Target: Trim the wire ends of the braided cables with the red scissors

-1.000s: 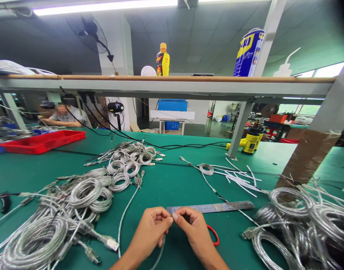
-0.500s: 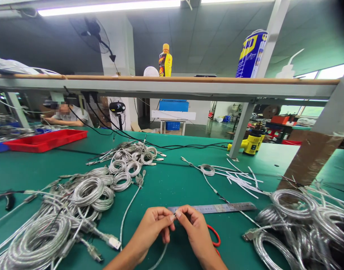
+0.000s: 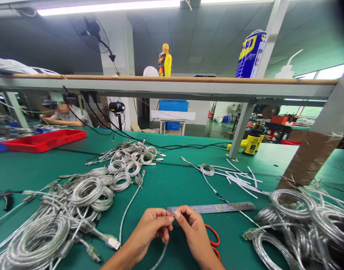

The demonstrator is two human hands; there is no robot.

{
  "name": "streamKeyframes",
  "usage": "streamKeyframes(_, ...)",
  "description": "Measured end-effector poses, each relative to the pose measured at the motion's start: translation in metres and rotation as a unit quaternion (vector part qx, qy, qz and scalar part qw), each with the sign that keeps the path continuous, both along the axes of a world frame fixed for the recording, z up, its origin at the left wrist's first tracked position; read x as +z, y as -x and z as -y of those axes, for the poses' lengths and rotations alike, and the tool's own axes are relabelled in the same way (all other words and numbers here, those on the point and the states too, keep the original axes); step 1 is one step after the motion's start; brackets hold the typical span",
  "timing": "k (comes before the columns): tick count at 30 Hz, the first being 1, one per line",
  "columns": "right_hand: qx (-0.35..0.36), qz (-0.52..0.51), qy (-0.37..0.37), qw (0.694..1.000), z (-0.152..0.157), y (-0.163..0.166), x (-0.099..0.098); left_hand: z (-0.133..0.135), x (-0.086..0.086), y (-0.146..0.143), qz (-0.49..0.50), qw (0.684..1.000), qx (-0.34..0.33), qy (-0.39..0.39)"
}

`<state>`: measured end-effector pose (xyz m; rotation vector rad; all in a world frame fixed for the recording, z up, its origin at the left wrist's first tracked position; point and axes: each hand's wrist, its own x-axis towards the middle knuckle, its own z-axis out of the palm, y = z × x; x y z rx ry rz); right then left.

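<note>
Clear cable (image 3: 161, 256) is held by its tip just on the near side of the steel ruler (image 3: 217, 207), close to the ruler's left end. The left hand (image 3: 153, 227) and the right hand (image 3: 193, 231) meet fingertip to fingertip there. Each pinches the tip between thumb and forefinger, with the other fingers curled in. Whether that tip is a plug or bare wire is too small to tell.

The hold looks slight, on the very end only. I judge that the weight of the slack, or a forearm catching it, could draw the tip out of the pinch. Red scissor handles (image 3: 214, 235) lie under the right hand, nearer than the ruler, and could snag the wrist or the cable.

The cable's long axis runs crosswise to the ruler. Its tip points up toward the ruler, and the rest falls back between the wrists and off the bottom edge.
</note>
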<state>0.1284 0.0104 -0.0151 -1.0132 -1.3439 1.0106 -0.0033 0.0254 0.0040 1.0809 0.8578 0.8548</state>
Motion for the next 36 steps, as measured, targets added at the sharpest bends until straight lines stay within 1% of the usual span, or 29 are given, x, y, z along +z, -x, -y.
streamKeyframes(3,-0.005,-0.003,0.004,1.000,0.000,0.001,-0.001,0.001,0.000,0.001,-0.007,1.000,-0.005,-0.008)
streamKeyframes(6,-0.010,0.017,-0.003,1.000,0.002,0.002,-0.001,0.002,0.002,0.001,-0.041,0.998,0.009,-0.039)
streamKeyframes(8,-0.021,0.066,-0.023,0.997,0.004,0.002,0.001,0.001,0.004,0.000,-0.069,0.996,0.022,-0.049)
streamKeyframes(12,-0.040,0.181,-0.077,0.980,0.007,-0.002,0.007,-0.002,0.006,0.003,-0.083,0.996,0.032,-0.028)
streamKeyframes(16,-0.057,0.249,-0.064,0.965,0.002,-0.012,0.012,-0.009,0.003,0.009,-0.090,0.995,0.030,-0.013)
streamKeyframes(18,-0.052,0.318,-0.053,0.945,-0.003,-0.019,0.015,-0.011,0.001,0.012,-0.101,0.995,0.025,-0.008)
streamKeyframes(19,-0.047,0.362,-0.048,0.930,-0.006,-0.023,0.017,-0.013,0.001,0.012,-0.105,0.994,0.022,-0.006)
streamKeyframes(22,-0.032,0.494,-0.030,0.868,-0.018,-0.031,0.023,-0.015,-0.002,0.013,-0.109,0.994,0.012,-0.004)
streamKeyframes(24,-0.005,0.547,-0.015,0.837,-0.029,-0.035,0.027,-0.016,-0.004,0.014,-0.113,0.994,0.003,-0.002)
streamKeyframes(26,0.036,0.563,0.001,0.825,-0.041,-0.037,0.031,-0.017,-0.007,0.014,-0.117,0.993,-0.005,0.002)
streamKeyframes(28,0.063,0.563,0.012,0.824,-0.053,-0.039,0.033,-0.019,-0.009,0.016,-0.121,0.993,-0.012,0.005)
streamKeyframes(32,0.078,0.559,0.022,0.825,-0.067,-0.042,0.034,-0.023,-0.012,0.019,-0.127,0.992,-0.013,0.007)
streamKeyframes(36,0.099,0.547,0.026,0.831,-0.073,-0.044,0.035,-0.027,-0.011,0.019,-0.130,0.991,-0.011,0.006)
